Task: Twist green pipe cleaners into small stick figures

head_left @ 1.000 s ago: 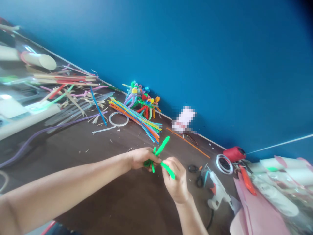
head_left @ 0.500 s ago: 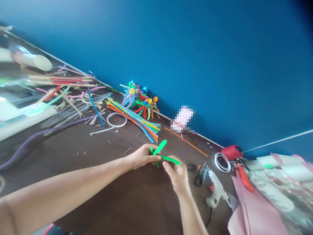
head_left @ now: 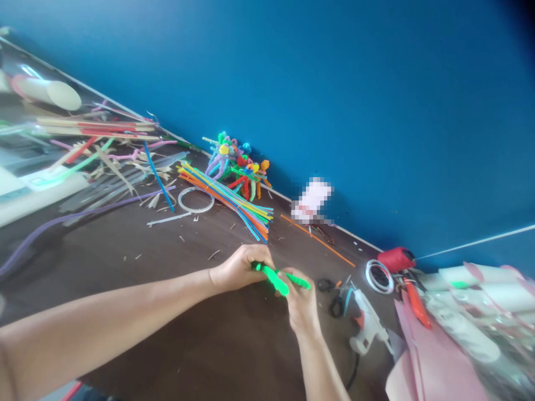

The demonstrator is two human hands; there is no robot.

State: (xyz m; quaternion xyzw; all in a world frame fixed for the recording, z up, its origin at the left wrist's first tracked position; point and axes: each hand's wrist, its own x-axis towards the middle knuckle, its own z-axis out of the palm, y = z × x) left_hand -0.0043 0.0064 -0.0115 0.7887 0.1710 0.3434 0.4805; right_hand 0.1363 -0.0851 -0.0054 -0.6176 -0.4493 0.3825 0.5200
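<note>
A bright green pipe cleaner piece [head_left: 273, 278] with thick fuzzy arms is held between both hands above the dark table. My left hand [head_left: 244, 268] is closed on its left part, the fingers wrapped over it. Pinched by my right hand [head_left: 301, 292] is another arm of it, which sticks out to the right past the fingers. One thick arm points down and right between the hands. Where the arms join is hidden by the fingers. Beyond the hands lies a bundle of coloured pipe cleaners [head_left: 234, 200].
Finished-looking pipe cleaner figures [head_left: 238, 164] stand by the blue wall. A white ring [head_left: 195, 200], an orange pipe cleaner [head_left: 317, 240], scissors [head_left: 336, 303], a glue gun [head_left: 370, 326], red thread spool [head_left: 396, 259] and pink sheets [head_left: 430, 351] lie around. Strips and scraps [head_left: 125, 161] clutter the left.
The thick green arm that pointed up now points down and right. My hands have come closer together, and the left hand has turned over the piece.
</note>
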